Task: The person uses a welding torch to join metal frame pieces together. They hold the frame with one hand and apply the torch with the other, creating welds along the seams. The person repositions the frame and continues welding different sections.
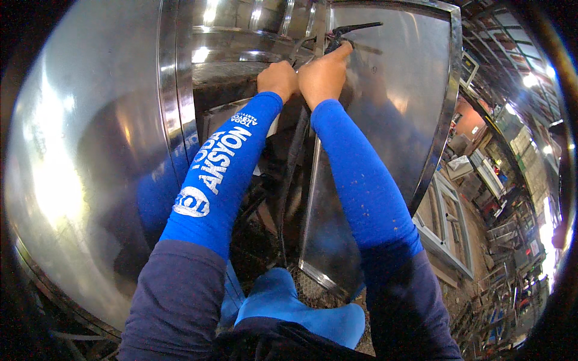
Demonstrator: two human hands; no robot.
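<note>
The right hand (325, 75) is curled shut around a dark tool (352, 31) with thin cables, its thumb stretched up along the handle, pressing the tool's tip against the upper left part of a flat steel panel (397, 102). The left hand (278, 78) sits just left of it, knuckle to knuckle, closed into a fist, though what it grips cannot be told. Both blue sleeves (361, 180) rise from below the panel, a big rounded steel tank (78, 168) curves well to the panel's left, and a cluttered workshop floor (494, 240) lies far to its right.
</note>
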